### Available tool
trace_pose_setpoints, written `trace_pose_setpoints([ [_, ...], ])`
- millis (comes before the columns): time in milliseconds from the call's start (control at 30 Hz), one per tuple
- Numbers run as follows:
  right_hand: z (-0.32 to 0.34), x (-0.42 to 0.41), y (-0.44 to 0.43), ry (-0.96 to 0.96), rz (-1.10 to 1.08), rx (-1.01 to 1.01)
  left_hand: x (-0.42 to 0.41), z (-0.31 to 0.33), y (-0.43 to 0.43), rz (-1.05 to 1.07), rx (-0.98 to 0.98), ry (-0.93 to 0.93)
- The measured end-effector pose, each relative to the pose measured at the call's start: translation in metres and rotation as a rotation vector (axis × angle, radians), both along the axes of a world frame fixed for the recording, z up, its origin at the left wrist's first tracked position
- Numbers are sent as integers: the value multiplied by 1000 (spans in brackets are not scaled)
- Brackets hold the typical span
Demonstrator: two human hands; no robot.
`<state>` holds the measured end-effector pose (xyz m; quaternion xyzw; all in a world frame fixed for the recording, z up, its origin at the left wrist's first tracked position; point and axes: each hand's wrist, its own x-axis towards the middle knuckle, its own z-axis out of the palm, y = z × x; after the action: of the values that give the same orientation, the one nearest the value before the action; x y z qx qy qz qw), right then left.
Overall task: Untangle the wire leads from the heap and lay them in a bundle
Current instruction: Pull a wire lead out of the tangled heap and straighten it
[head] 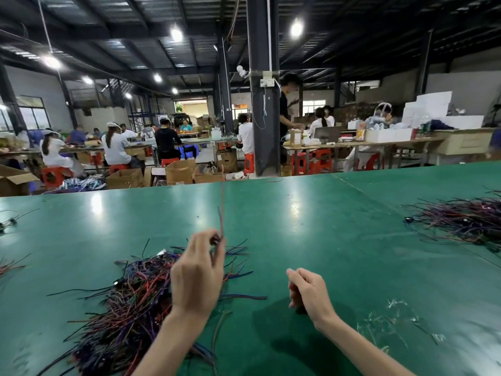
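The left hand (196, 275) pinches one thin lead (221, 213) near its end, above the heap (130, 299) at seven o'clock (probably light, limp, snag-prone). The right hand (309, 291) curls; contents unclear.

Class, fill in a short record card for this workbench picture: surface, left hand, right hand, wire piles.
surface: green table
left hand: raised, pinches one wire lead that points upward
right hand: fingers curled; unclear whether it holds anything
heap: tangled, beneath and left of the left hand
second pile: far right, apart from the heap
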<state>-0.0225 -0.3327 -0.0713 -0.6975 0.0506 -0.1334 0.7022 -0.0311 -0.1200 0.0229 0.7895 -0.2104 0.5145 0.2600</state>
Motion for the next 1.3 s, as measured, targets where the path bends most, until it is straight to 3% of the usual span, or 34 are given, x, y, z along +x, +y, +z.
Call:
trace_pose_setpoints([
  [200, 4, -12, 0, 3, 58, 337, -19, -61, -31, -37, 320, 221],
  [300, 13, -21, 5, 63, 225, 602, -22, -77, -33, -20, 351, 402],
  [433, 24, -30, 9, 142, 481, 931, -20, -84, -30, -22, 96, 628],
  [600, 28, -33, 7, 180, 632, 1057, -17, -88, -32, -139, -285, 839],
  [733, 29, -33, 3, 150, 663, 1054, -12, -88, -34, -315, -589, 1087],
  [833, 29, -31, -1, 134, 641, 1022, -10, -88, -38, -463, -885, 1159],
  [1000, 27, -31, -4, 152, 578, 935, -12, -89, -38, -595, -1020, 1189],
  [1200, 17, -31, 13, 321, 408, 324, -14, -85, -36, -689, -1143, 1107],
  [1300, 16, -35, 22, 303, 420, 145, -11, -85, -34, -662, -1036, 1104],
])
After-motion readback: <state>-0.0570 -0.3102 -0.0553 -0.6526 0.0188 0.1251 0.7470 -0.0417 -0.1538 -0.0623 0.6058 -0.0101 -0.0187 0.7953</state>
